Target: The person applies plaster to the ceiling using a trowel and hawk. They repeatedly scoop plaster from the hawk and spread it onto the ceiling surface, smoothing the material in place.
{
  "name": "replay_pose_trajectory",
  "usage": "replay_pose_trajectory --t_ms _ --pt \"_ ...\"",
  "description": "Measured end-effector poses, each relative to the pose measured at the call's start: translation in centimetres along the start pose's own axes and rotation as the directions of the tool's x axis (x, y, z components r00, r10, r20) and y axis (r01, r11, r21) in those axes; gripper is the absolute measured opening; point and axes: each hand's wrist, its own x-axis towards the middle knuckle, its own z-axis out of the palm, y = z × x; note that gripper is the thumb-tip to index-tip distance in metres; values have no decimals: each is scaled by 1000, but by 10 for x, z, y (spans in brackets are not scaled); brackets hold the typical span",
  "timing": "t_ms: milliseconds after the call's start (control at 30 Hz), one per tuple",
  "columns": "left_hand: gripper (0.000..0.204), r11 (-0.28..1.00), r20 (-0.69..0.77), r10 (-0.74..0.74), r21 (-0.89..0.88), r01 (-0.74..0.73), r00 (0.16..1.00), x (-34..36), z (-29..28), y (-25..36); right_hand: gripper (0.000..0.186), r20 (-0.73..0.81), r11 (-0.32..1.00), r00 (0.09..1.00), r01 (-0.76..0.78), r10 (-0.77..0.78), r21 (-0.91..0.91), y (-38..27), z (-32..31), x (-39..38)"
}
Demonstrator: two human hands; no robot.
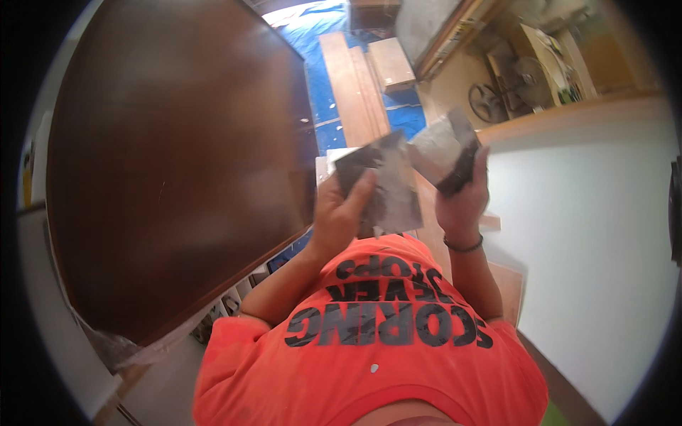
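My left hand (337, 219) is closed on a flat, dark putty spreader (395, 188), its thumb lying across the face. Whitish paste smears much of that plate. To its right, my right hand (462, 206) grips a second putty spreader (442, 145), which is tilted and carries a thick coat of pale paste over a dark edge. The two plates come close together in front of my chest; motion blur hides whether they touch. Handles, if there are any, do not show.
A large brown glossy panel (177, 163) fills the left side. On the right stands a pale wall-like surface (590, 234). Ahead, wooden boards (348, 89) and a wooden box (391, 64) lie on blue sheeting (320, 78). A fan (529, 78) is beyond the wooden ledge.
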Motion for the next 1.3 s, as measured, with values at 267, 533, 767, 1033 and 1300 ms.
replay_pose_trajectory --t_ms 267,533,767,1033,1300 --pt "20 988 -53 95 -120 -101 994 29 0 -28 54 82 728 973 -105 217 -678 -1 -10 -46" --pt "47 334 634 722 32 -942 277 34 -10 -4 64 88 710 825 -530 559 464 11 -20 -49" --pt "52 183 795 410 409 -894 447 40 -46 -6 51 -157 868 871 -415 466 272 24 6 -19" --pt "33 892 -120 218 426 -148 969 70 -134 -28 35 -153 964 967 -170 203 203 16 0 0" --pt "21 975 -389 -83 -221 -5 917 70 -169 -24 38 -175 966 977 -77 122 247 3 -38 29"
